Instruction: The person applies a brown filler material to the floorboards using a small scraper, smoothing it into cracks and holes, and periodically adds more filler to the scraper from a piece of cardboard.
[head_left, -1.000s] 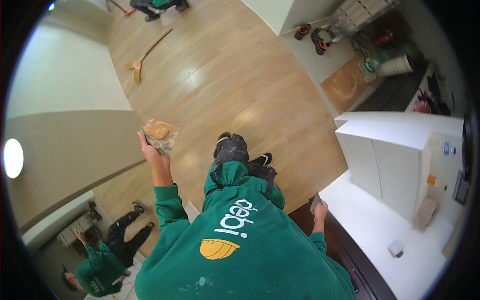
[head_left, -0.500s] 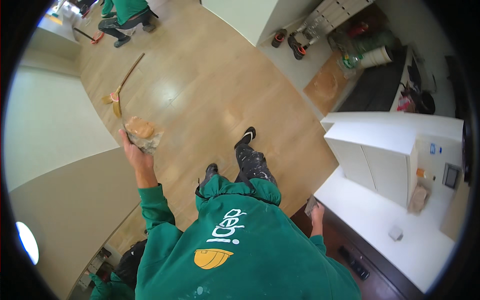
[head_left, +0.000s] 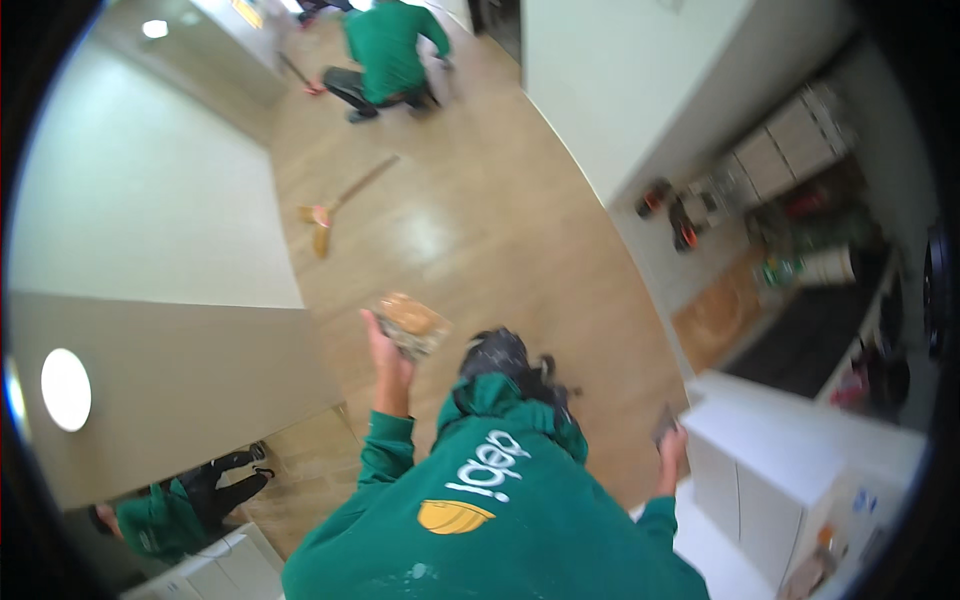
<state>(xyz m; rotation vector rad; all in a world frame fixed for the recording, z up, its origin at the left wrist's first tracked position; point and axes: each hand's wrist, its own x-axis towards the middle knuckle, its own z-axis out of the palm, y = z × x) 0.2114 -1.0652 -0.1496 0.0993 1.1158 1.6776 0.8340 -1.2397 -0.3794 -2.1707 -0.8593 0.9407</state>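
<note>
My left hand (head_left: 390,362) is closed on a grey, crusted board (head_left: 418,346), held out above the floor. On it sits a mound of tan filler paste (head_left: 410,314). At the right, away from my body, my right hand (head_left: 672,456) grips a putty knife (head_left: 663,424) with a grey blade; motion blurs it, and its handle is hidden in the fingers. The blade points away from me, beside the corner of a white cabinet.
A broom (head_left: 320,222) lies on the wood floor (head_left: 480,230). Farther off crouches a person in green (head_left: 395,55); another person (head_left: 165,520) shows at lower left. White cabinets (head_left: 760,455) stand right, with shoes (head_left: 683,225) by the wall beyond.
The view has swung left and I appear to have stepped or turned. My right hand has come forward with the putty knife. The board stays in my left hand. The crouching person has shifted posture.
</note>
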